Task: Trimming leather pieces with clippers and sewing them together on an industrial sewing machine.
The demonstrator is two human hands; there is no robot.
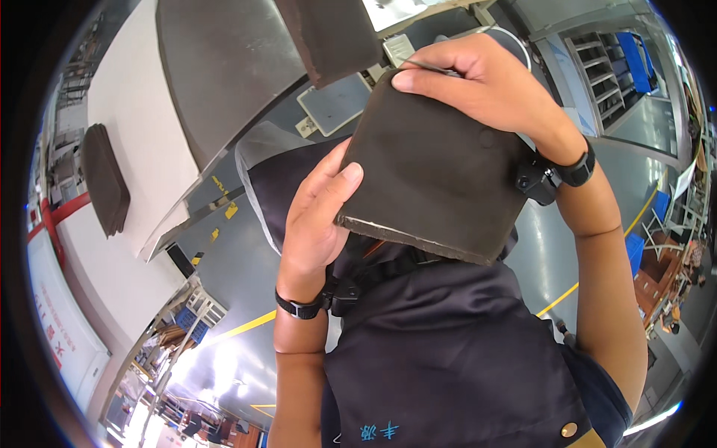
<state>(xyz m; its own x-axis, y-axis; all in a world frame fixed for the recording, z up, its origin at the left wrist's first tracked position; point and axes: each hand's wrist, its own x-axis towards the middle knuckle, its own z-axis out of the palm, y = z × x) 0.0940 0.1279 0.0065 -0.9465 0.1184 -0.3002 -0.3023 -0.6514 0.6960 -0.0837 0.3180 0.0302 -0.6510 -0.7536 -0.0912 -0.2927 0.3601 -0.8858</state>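
In front of my body I hold up a dark brown, flat, roughly square padded panel [437,160]. Its lower edge is rough, with a thin pale line along it. My left hand [321,205] grips the left edge, thumb on the face and the other fingers behind. At the top edge, my right hand [478,86] is closed on the panel, thumb on its face. A thin dark strip shows between the right thumb and forefinger; I cannot make out what it is. Both wrists carry black straps with small devices.
A white-topped table [127,112] on the left bears a large dark sheet [224,67] and a stack of dark pieces [104,179]. Another dark brown piece [332,37] lies ahead, near a grey foot-pedal-like plate [336,101]. Shelving [597,71] with a blue bin stands far right.
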